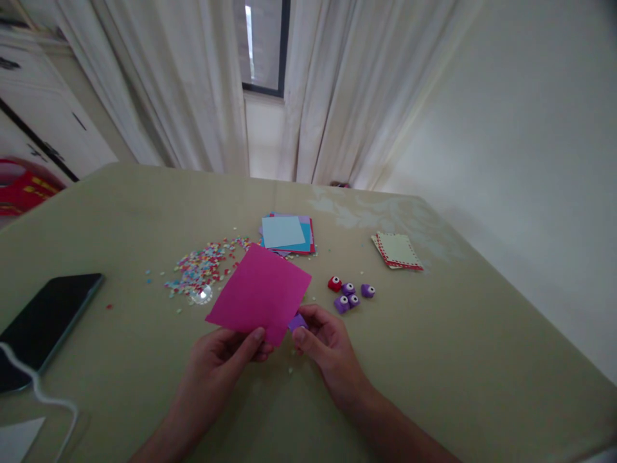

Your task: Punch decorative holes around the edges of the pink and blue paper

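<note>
Pink paper [263, 289] is pinched by nearly closed left fingers [251, 342], leaving one corner free beside the purple toy [297, 322] gripped by nearly closed right fingers [311, 343]

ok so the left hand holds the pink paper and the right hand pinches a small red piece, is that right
Not quite: the small piece in the right hand is purple, not red, as the head view shows. The left hand does hold the pink paper.
</note>
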{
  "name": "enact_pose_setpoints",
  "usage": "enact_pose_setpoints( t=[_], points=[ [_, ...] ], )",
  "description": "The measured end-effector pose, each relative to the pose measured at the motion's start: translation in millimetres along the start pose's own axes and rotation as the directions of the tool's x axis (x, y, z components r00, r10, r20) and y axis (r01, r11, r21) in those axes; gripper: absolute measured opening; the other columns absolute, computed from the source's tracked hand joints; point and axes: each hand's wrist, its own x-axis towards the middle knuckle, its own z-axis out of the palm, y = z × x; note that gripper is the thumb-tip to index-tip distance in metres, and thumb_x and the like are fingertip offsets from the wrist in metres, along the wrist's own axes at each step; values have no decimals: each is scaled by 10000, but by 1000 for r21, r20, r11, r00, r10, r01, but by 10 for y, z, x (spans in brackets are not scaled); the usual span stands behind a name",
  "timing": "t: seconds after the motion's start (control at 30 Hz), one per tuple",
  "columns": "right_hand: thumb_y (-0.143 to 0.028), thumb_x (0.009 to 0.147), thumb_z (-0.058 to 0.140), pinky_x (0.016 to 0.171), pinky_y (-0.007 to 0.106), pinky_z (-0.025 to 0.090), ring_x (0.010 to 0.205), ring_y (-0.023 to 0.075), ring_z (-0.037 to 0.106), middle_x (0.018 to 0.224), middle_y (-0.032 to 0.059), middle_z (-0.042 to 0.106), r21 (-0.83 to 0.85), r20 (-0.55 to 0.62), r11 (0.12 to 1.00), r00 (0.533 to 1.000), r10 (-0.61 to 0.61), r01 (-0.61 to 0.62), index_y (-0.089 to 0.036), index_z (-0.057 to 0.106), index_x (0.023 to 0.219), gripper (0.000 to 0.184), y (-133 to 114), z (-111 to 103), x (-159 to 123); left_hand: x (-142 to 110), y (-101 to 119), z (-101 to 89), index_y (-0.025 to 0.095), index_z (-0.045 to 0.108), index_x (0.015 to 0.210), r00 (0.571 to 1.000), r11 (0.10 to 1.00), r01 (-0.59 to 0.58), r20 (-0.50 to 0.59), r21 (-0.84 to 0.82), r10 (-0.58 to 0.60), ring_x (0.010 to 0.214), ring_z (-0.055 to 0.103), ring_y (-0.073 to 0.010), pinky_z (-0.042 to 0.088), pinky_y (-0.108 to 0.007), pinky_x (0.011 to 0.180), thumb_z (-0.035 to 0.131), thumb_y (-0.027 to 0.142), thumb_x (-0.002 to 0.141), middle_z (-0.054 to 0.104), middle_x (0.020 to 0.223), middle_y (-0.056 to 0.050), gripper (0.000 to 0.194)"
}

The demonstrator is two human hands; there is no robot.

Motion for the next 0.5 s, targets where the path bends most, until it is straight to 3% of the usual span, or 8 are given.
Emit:
enact_pose_setpoints(
  t=[0.23, 0.5],
  points=[
    [-442, 768, 928, 762, 241, 515, 827, 147, 645, 968, 36, 751, 3, 32, 999, 999, 36, -36, -188, 759, 1064, 424, 21, 17, -22, -18, 5, -12, 195, 831, 736, 1000, 998, -5, 10, 63, 4, 676, 797, -256, 648, -292, 654, 834, 541, 760, 830, 715, -77, 348],
    [-392, 719, 961, 704, 231, 508, 772, 136, 622, 868, 7, 706, -28, 104, 995, 989, 102, -100, -193, 766, 983, 384, 41, 30, -30, -21, -28, -29, 198, 838, 761, 999, 994, -46, -9, 101, 47, 674, 806, -257, 645, -284, 633, 815, 513, 787, 835, 726, -81, 316]
  ],
)
